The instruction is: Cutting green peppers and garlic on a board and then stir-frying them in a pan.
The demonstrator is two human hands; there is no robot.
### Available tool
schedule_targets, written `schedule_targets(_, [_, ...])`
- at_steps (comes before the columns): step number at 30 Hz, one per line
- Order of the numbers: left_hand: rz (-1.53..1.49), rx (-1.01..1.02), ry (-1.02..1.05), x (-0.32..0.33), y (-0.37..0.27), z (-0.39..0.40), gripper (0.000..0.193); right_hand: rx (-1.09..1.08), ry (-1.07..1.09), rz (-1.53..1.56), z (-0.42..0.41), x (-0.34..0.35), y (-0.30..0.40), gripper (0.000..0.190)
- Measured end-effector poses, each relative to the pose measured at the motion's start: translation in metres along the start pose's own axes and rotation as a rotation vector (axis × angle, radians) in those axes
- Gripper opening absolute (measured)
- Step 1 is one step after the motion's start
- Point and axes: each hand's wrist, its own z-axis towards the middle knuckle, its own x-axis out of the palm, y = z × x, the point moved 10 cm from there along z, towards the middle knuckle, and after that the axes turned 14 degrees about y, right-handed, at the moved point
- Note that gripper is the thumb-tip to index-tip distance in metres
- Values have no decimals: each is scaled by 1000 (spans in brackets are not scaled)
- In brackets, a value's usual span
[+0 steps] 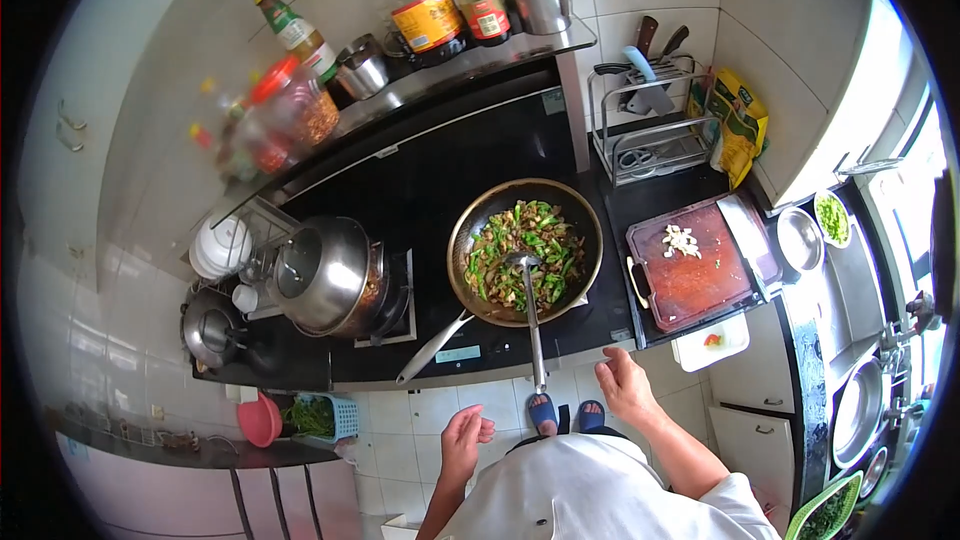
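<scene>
My left hand (464, 441) hangs over the floor in front of the stove, holding nothing, with its fingers loosely bent. My right hand (624, 384) is near the counter edge, below the cutting board, and is also without any object. Before me a wok (459, 240) with a metal handle stands on the black stove, holding a stir-fry of green peppers and brown pieces (551, 277). A metal ladle or spatula (533, 330) rests in the food, its handle leaning over the wok's near rim towards me. Neither hand touches the wok or the utensil.
A wooden cutting board (697, 285) bears chopped garlic (681, 241) and a cleaver (744, 229) on the right. A lidded metal pot (322, 277) stands left. Behind are a knife rack (652, 135) and a shelf (480, 56) with bottles. A white tray (731, 349) sits below the board.
</scene>
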Motion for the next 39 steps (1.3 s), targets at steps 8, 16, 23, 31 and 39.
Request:
schedule_targets(8, [43, -6, 55, 7, 2, 12, 31, 36, 15, -33, 2, -4, 3, 37])
schedule_targets(16, [63, 36, 173, -5, -9, 43, 26, 81, -40, -26, 2, -1, 30, 34])
schedule_targets(23, [27, 44, 293, -14, 3, 62, 23, 16, -176, -174, 0, 2, 61, 28])
schedule_targets(31, [-14, 10, 322, -27, 27, 66, 22, 12, -230, -222, -7, 8, 79, 23])
schedule_targets(39, [-54, 7, 188, -42, 33, 57, 21, -195, -209, -315, 29, 1, 110, 22])
